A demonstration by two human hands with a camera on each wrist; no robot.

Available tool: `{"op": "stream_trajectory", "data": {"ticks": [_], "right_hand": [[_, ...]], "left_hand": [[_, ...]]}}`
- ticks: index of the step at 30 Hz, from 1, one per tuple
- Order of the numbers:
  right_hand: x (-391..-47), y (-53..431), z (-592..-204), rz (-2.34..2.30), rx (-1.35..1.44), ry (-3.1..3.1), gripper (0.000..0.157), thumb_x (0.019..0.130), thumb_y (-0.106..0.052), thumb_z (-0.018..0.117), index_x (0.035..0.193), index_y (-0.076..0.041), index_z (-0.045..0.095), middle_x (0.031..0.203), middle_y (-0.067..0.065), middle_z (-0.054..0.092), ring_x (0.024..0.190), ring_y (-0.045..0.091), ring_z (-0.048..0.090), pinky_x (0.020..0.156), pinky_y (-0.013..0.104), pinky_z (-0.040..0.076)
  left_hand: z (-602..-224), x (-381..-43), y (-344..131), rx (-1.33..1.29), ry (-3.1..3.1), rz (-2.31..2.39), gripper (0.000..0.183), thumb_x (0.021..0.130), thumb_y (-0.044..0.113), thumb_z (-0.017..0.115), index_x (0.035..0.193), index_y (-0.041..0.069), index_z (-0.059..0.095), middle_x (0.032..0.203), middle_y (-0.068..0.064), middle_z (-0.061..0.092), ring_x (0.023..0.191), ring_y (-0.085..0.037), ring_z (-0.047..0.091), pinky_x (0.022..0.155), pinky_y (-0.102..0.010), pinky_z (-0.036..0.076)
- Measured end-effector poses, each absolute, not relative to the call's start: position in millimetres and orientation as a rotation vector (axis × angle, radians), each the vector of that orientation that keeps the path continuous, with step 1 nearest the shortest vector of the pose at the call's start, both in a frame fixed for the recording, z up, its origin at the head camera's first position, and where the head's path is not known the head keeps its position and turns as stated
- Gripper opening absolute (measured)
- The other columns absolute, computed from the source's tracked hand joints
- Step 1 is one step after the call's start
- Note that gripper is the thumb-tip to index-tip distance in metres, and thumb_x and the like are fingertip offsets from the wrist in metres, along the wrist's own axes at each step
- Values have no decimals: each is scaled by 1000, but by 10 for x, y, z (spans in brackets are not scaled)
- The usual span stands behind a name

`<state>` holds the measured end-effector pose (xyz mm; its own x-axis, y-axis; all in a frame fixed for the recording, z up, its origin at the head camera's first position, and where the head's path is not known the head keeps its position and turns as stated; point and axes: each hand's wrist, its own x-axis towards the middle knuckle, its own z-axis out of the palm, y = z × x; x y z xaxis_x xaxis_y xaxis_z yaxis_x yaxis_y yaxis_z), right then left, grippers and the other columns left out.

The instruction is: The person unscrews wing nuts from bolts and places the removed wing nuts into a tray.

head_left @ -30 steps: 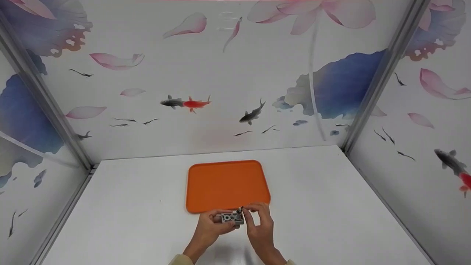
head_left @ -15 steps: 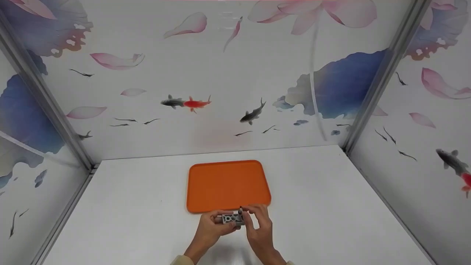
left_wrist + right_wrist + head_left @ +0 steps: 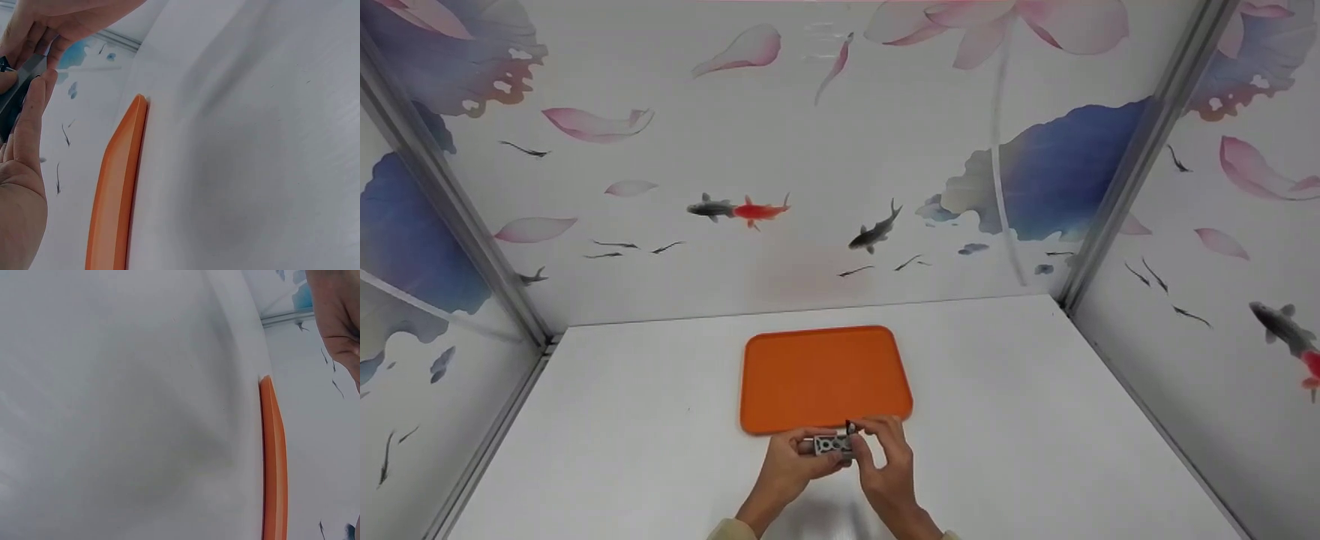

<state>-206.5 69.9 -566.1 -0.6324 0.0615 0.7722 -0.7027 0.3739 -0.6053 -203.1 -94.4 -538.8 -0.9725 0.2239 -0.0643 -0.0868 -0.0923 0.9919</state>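
Note:
In the head view, my left hand point(image 3: 791, 461) grips a small grey block point(image 3: 832, 445) with round openings in its face, thumb along the lower edge and fingers behind. My right hand point(image 3: 889, 465) is at the block's right end, where thumb and forefinger pinch a small dark part point(image 3: 850, 427) that stands up from the corner. The right thumb covers part of that end. From the left wrist, the block point(image 3: 25, 84) shows edge-on between the hands, with much of it hidden by fingers.
An orange tray point(image 3: 825, 379) lies on the white table point(image 3: 645, 405) just beyond the hands. Printed panels point(image 3: 810, 150) with fish and petals stand at the back and on both sides, joined by grey metal corner posts point(image 3: 1147, 157).
My right thumb has shifted slightly left over the block's right end, and the dark part's tip has moved a little left. The left hand keeps its grip; the tray stays put.

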Motion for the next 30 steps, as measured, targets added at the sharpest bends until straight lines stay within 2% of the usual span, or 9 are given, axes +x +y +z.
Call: {"op": "stream_trajectory", "data": {"ticks": [7, 13, 20, 30], "right_hand": [[-2053, 718, -5629, 1377, 549, -1917, 28, 89, 3, 70, 109, -17, 70, 100, -6, 65, 91, 19, 57, 77, 20, 50], [-2076, 718, -5629, 1361, 553, -1884, 23, 89, 6, 69, 106, -8, 69, 99, -4, 66, 93, 13, 58, 78, 22, 52], [-2082, 702, -5637, 1343, 518, -1883, 27, 87, 7, 71, 105, -11, 66, 99, -3, 65, 93, 12, 58, 78, 24, 54], [-2078, 679, -5667, 1353, 444, -1891, 25, 83, 10, 73, 101, -4, 62, 97, 0, 62, 91, 12, 58, 74, 29, 55]], "left_hand": [[-5380, -2026, -940, 149, 1987, 2159, 40, 83, 6, 78, 119, -5, 66, 108, -18, 75, 93, -24, 76, 84, -35, 66], [-5378, -2019, -949, 156, 1982, 2159, 42, 83, 6, 79, 121, -7, 65, 109, -18, 75, 94, -24, 76, 83, -34, 66], [-5381, -2025, -970, 165, 1942, 2179, 43, 85, 2, 77, 123, -9, 63, 110, -21, 74, 94, -28, 76, 83, -35, 66], [-5395, -2018, -1001, 167, 1950, 2176, 42, 84, 3, 77, 123, -9, 63, 109, -21, 74, 92, -27, 77, 82, -35, 66]]}}
